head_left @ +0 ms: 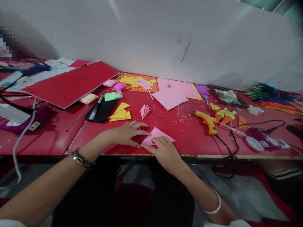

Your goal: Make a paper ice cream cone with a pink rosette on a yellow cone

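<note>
A pink paper triangle (155,133) lies flat near the front edge of the red table (189,142). My left hand (129,133) rests at its left side, fingers spread, with fingertips at the paper's edge. Across the lower part of the sheet lies my right hand (164,151), its fingers stretched out and pressing on the paper. Just beyond my left hand stands a small pleated pink paper piece (144,111). Folded yellow paper pieces (121,113) are to its left, next to a black phone (101,108) with a pen (97,107) on top.
Pink sheets (171,97) and yellow scraps (132,80) lie toward the wall. A yellow glue gun (207,121) with a black cord is at right, near orange paper pieces (228,116) and a purple power strip (262,137). A large red board (75,82) leans at left.
</note>
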Motion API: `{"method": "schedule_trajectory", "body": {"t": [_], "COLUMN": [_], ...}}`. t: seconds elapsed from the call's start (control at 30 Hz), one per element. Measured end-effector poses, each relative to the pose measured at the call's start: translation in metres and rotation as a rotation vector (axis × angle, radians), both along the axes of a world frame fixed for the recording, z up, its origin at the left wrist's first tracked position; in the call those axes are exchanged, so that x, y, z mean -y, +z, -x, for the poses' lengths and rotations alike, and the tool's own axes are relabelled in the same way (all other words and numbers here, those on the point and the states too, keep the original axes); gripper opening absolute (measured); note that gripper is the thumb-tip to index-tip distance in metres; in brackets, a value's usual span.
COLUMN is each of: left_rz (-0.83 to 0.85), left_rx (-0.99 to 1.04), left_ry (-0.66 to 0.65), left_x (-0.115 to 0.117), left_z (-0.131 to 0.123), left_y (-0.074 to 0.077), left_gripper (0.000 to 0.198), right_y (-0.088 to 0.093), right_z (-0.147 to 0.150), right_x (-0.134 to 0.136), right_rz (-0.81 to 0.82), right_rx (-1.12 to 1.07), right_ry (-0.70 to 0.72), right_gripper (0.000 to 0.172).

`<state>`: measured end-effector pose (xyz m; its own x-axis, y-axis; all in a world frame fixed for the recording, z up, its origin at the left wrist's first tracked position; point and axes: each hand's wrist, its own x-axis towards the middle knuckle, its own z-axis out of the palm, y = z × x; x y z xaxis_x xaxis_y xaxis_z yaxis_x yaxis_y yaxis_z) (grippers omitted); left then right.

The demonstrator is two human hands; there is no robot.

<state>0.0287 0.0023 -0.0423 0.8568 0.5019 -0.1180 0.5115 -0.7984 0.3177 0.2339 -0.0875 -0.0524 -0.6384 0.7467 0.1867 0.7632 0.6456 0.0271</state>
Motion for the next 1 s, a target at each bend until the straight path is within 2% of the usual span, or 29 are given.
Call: {"method": "schedule_trajectory", "body": {"t": [0.13, 0.27, 0.6, 0.73, 0.9, 1.0], "left_rz": [0.017, 0.051, 0.090, 0.091, 0.083, 0.066], "left_rx": [-0.018, -0.053, -0.050, -0.042, -0.036, -0.027], "left_ry": [0.013, 0.012, 0.009, 0.013, 0.000, -0.008], "left_x": [-0.001, -0.002, -0.002, -0.002, -0.001, -0.001], "left_z": [-0.002, -0.003, -0.002, -0.001, -0.001, -0.001], "left_y": [0.001, 0.002, 0.002, 0.002, 0.004, 0.004], "left_gripper": [0.053, 0.055, 0.056, 0.055, 0.056, 0.055], "right_y": [-0.002, 0.003, 0.015, 0.015, 0.015, 0.014], "right_z": [0.004, -0.005, -0.052, -0.067, -0.077, -0.074], "right_x": [0.007, 0.010, 0.019, 0.028, 0.032, 0.027], "right_rz": [0.060, 0.123, 0.079, 0.077, 0.081, 0.038], "right_rx": [-0.004, -0.014, 0.128, 0.170, 0.106, -0.036], "right_ry": [-0.016, -0.084, -0.326, -0.371, -0.416, -0.474], "right_gripper": [0.039, 0.037, 0.037, 0.041, 0.037, 0.030]}}
